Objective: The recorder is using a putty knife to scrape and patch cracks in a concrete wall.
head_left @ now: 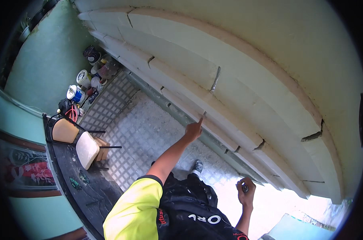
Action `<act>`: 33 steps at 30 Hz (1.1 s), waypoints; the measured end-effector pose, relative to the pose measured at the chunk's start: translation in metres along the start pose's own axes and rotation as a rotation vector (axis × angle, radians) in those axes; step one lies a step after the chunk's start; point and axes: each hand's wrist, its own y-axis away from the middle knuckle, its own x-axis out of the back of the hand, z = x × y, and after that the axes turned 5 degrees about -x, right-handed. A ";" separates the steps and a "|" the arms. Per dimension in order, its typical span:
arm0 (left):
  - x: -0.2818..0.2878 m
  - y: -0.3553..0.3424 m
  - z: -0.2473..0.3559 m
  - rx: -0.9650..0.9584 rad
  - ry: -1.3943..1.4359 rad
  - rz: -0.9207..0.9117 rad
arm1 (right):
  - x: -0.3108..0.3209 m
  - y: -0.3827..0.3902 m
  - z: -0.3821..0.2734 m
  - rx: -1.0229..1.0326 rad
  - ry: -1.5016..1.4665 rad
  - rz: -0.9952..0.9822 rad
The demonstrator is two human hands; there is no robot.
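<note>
My left hand reaches up to the wall with its index finger stretched out. The fingertip touches or almost touches a narrow joint in a pale stepped moulding; nothing shows in that hand. Lower right, my right hand is closed around a small dark object with a rounded end. Most of it is hidden by the fingers, so its kind cannot be made out. Dark gaps, such as the one in the upper band, break the moulding's lengths. A grey streak of filler marks another joint.
Against the left wall stands a chair with a pale seat. Paint tubs and bags crowd a ledge beyond it. A black surface with green patches runs along the left. Tiled, dusty floor lies below me.
</note>
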 end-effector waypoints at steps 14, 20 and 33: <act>-0.014 -0.005 0.000 0.052 0.162 0.052 | -0.005 -0.015 0.002 -0.036 -0.030 -0.050; -0.007 0.030 -0.006 -0.022 -0.043 0.045 | -0.002 -0.010 0.009 -0.088 -0.058 -0.074; -0.002 0.036 0.078 -0.030 -0.419 0.219 | -0.015 -0.023 0.006 -0.045 -0.071 -0.123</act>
